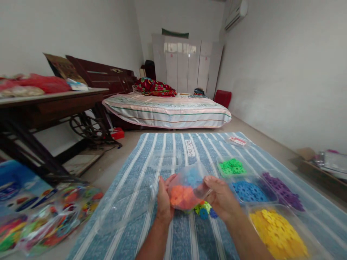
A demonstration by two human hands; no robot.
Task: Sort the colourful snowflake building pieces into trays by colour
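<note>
The left grip (164, 198) curls around the near left side of a clear plastic box (202, 169), and the right grip (221, 196) pinches its right edge, so the box sits tilted between them. Orange pieces (181, 197) and blue ones show in it. Just below the box, between the two grips, yellow-green and blue pieces (204, 213) lie on the striped cloth (121, 247). Right of the right grip stand tubs of green (232, 166), blue (249, 191), purple (283, 190) and yellow flower-shaped pieces (278, 233). Beyond the left grip rests a clear tub (177, 159).
</note>
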